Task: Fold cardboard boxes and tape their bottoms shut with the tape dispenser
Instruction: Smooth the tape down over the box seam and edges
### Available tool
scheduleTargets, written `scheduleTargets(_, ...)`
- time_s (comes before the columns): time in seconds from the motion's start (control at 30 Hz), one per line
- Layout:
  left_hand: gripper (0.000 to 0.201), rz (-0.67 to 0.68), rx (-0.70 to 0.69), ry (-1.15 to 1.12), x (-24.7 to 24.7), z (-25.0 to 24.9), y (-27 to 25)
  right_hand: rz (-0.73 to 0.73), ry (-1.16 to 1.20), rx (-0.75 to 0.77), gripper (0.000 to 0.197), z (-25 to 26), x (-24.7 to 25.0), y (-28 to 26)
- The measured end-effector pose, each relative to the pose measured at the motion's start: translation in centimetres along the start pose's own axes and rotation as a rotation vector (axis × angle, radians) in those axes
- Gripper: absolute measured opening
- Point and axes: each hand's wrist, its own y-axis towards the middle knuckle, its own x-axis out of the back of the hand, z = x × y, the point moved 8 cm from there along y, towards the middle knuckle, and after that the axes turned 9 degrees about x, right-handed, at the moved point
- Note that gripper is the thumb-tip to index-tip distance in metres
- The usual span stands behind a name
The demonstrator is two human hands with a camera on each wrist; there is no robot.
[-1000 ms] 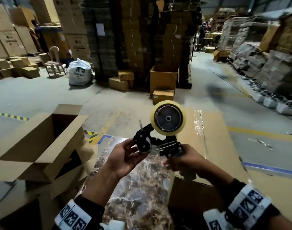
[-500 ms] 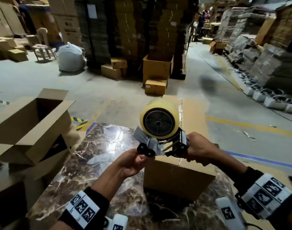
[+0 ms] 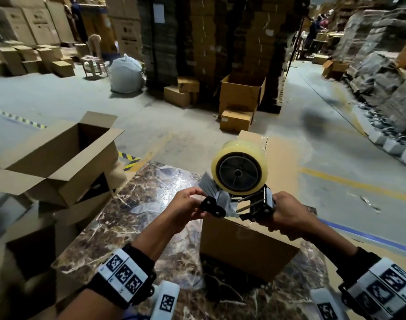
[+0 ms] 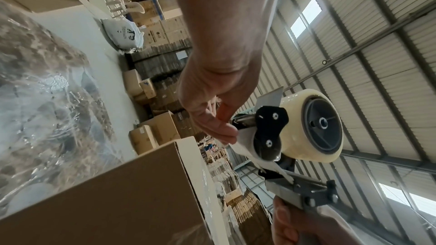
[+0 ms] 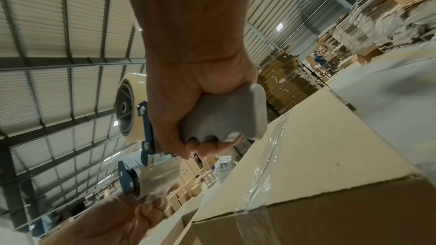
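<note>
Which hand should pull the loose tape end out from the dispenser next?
Left. The left hand already pinches the tape end at the roller, while the right hand grips the tape dispenser by its handle above the box, steadying it.

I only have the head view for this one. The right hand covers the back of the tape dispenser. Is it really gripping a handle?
Observer: Yes. The right wrist view shows the right hand wrapped round the grey handle of the tape dispenser, with the fingers in its grooves.
Reviewer: Is the left hand on the frame or on the tape?
Observer: On the tape. In the left wrist view the left hand pinches the loose tape end beside the roller.
Reviewer: Is the box seam taped?
Observer: The right wrist view shows a clear tape strip along the seam of the box, folded down over its edge.
</note>
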Motion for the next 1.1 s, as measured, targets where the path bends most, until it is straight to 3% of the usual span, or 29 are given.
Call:
scheduleTargets(0.23,0.022,-0.005,-0.039,0.094,0.7,-0.4,0.0,-0.011,-0.048,0.050,0.014,0.0,0.5,-0.7)
scheduleTargets(0.57,0.036,0.023,-0.019,0.111,1.1,0.1,1.7,-0.039,-0.174,0.092,0.007,-1.5,-0.1,0.1)
scheduleTargets(0.7,0.036,-0.074,-0.050,0.075,4.4,-0.4,2.1,-0.035,-0.139,0.089,0.015,-2.5,0.5,-0.2)
scheduleTargets(0.77,0.034,-0.048,-0.071,0.105,4.9,-0.8,2.3,-0.019,-0.130,0.081,0.013,-3.1,0.6,-0.3)
scheduleTargets(1.1,0.038,-0.034,-0.066,0.115,5.0,1.3,4.8,-0.065,-0.420,0.026,0.017,-7.8,-0.4,2.2)
